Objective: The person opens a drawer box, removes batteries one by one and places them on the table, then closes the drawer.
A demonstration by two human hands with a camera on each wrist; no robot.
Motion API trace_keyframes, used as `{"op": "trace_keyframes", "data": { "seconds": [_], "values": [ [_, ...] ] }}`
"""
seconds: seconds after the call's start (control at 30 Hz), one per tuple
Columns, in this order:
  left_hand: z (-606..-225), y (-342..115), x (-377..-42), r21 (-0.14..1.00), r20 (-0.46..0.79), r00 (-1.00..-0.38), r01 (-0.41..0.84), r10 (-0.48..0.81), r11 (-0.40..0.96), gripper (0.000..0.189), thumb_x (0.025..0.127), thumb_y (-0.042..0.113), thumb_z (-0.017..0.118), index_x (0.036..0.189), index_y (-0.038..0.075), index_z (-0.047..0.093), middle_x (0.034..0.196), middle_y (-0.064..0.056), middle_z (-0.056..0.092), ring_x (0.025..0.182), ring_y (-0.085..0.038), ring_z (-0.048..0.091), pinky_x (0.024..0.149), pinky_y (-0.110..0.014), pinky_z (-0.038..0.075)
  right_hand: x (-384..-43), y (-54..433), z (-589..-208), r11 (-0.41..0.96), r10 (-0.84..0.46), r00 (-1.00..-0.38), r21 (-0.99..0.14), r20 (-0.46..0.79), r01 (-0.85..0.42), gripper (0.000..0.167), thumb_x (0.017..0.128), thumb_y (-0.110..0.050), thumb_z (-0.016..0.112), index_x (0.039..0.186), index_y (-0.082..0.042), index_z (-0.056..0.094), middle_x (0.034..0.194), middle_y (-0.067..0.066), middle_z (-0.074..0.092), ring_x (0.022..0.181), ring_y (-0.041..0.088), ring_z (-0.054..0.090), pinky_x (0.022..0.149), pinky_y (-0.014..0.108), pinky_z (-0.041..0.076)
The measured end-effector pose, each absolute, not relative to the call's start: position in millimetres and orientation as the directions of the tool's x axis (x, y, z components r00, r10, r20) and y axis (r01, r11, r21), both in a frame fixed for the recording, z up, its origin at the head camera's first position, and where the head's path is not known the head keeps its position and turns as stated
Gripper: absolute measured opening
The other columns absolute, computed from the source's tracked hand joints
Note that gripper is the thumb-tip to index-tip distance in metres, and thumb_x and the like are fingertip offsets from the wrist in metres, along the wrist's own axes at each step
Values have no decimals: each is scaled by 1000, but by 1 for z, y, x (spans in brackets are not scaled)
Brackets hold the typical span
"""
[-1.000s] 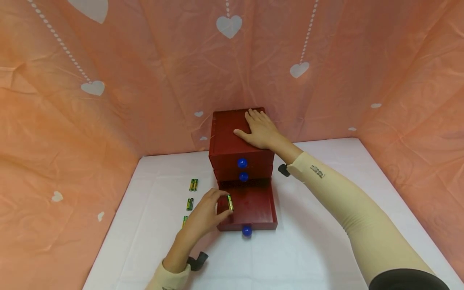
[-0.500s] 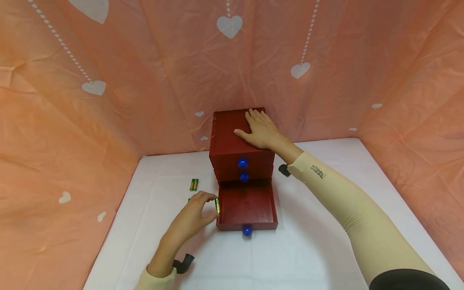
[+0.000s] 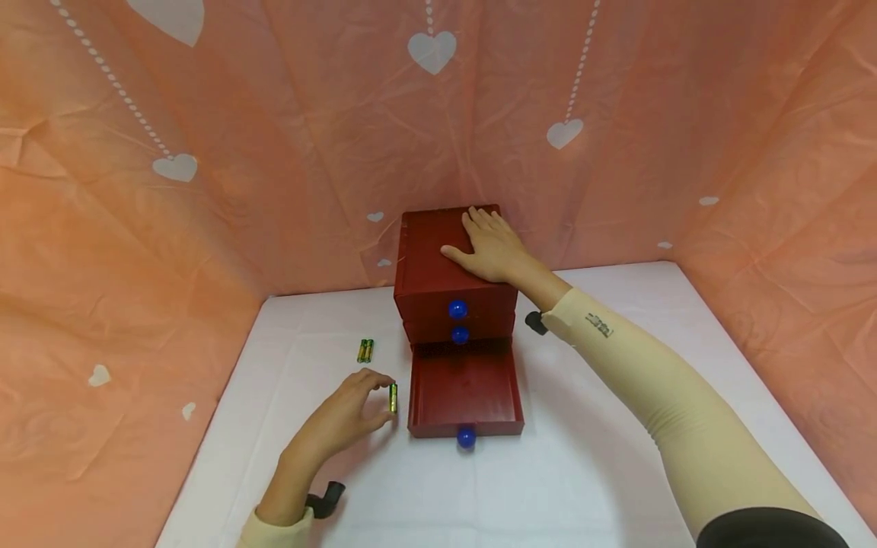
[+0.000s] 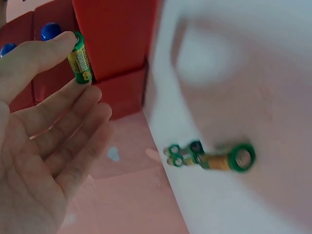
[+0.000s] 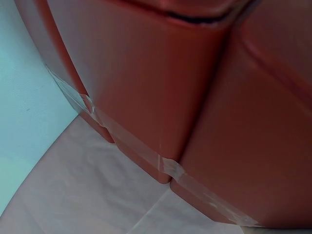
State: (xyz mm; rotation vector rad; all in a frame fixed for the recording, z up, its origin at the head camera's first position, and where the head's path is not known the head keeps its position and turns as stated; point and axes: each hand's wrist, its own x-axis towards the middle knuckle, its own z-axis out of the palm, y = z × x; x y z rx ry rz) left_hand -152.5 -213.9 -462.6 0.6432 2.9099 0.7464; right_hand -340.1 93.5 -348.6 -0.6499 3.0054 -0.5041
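My left hand [image 3: 346, 411] pinches a green and gold battery [image 3: 393, 398] by its two ends, between thumb and forefinger, just left of the pulled-out bottom drawer [image 3: 467, 428]. In the left wrist view the battery [image 4: 80, 59] shows close to the red drawer, the other fingers stretched out. My right hand [image 3: 492, 247] rests flat, fingers spread, on top of the dark red drawer cabinet [image 3: 432, 262]. A pair of batteries [image 3: 365, 351] lies on the table left of the cabinet; more loose batteries [image 4: 227, 160] appear in the left wrist view, hidden behind the left hand in the head view.
Blue round knobs [image 3: 457, 309] stick out from the drawer fronts. Clear tape [image 5: 170, 168] runs along the cabinet's side. A white cloth covers the table [image 3: 582, 472]. Behind it hangs a peach curtain [image 3: 329, 152] with white hearts.
My left hand has moved left with the battery, from over the open drawer to beside its left wall. My right hand has stayed in place on the cabinet.
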Motion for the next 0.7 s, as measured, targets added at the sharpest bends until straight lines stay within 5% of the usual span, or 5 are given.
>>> {"op": "trace_keyframes", "data": {
  "seconds": [0.27, 0.7],
  "values": [
    [-464, -230, -149, 469, -21, -923, 331, 385, 819, 43, 91, 16, 87, 129, 7, 69, 131, -8, 67, 120, -32, 64, 99, -52, 57, -339, 93, -347, 861, -406, -913, -315, 43, -398, 92, 109, -64, 42, 169, 1, 17, 178, 20, 9, 166, 36, 5, 134, 45, -3],
    [-471, -253, -144, 406, -58, -923, 327, 381, 854, 46, 87, 15, 90, 128, 4, 70, 122, -9, 68, 116, -33, 65, 103, -54, 55, -340, 93, -349, 863, -405, -913, -314, 42, -397, 92, 109, -64, 41, 169, 1, 17, 178, 21, 9, 166, 36, 5, 134, 45, -4]
  ]
}}
